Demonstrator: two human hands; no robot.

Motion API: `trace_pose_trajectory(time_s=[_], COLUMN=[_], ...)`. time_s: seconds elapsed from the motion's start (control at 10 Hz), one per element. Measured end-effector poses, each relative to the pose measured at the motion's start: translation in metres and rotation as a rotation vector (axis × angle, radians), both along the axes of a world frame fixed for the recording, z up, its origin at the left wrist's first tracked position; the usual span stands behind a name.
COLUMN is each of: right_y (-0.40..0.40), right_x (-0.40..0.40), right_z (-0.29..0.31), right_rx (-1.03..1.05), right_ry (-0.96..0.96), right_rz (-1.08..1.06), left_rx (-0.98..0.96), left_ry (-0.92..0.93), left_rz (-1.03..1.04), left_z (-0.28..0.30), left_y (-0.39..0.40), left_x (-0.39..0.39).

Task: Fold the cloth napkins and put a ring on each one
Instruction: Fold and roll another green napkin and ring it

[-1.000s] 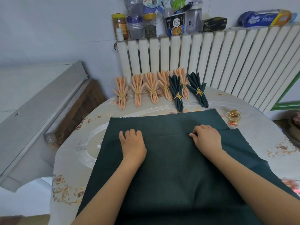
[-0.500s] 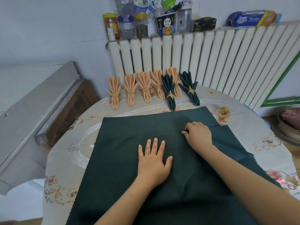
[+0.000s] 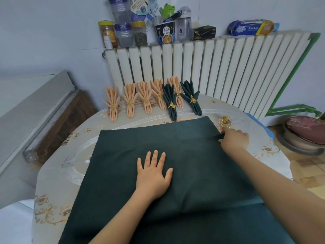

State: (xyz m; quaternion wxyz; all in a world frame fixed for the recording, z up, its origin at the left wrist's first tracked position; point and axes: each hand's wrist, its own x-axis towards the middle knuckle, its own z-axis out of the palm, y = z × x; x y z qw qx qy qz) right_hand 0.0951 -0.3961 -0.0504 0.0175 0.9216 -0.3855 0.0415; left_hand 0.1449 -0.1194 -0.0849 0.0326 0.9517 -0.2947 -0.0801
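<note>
Left hand (image 3: 153,175) flat, fingers spread, on napkin (image 3: 158,141) – pins it to worktop (image 3: 58,173). Right hand (image 3: 234,139) pinches pleat at napkin's right edge – likely tightening fold. Ring (image 3: 226,122) just beyond right hand, waiting.

The left hand (image 3: 153,175) lies palm down at the centre of view, fingers straight and spread toward twelve o'clock, thumb out toward two, its bare forearm running back toward seven o'clock. The right hand (image 3: 234,140) sits at about two o'clock, fingers curled and pinching, its forearm stretching back toward five.
</note>
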Motion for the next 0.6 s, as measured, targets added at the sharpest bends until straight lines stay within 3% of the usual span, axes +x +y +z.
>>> trace_pose_trajectory(time_s=[0.1, 0.2, 0.3, 0.5, 0.6], right_y=[0.003, 0.020, 0.054, 0.138, 0.154], right_x=[-0.001, -0.007, -0.018, -0.058, -0.078], right_z=[-0.007, -0.011, -0.015, -0.011, -0.018], right_rx=[0.042, -0.020, 0.050, 0.272, 0.327], right_ry=[-0.082, -0.123, -0.162, -0.101, -0.032], right_rz=[-0.006, 0.081, 0.250, 0.584, 0.625], left_rx=[0.003, 0.012, -0.049, -0.108, -0.060], left_ry=[0.000, 0.019, 0.093, 0.146, 0.152], left_rz=[0.005, 0.002, -0.004, -0.092, -0.085], left_z=[0.002, 0.005, 0.012, 0.023, 0.014], left_y=[-0.001, -0.002, -0.002, -0.005, 0.003], left_x=[-0.001, 0.000, -0.005, -0.056, -0.070])
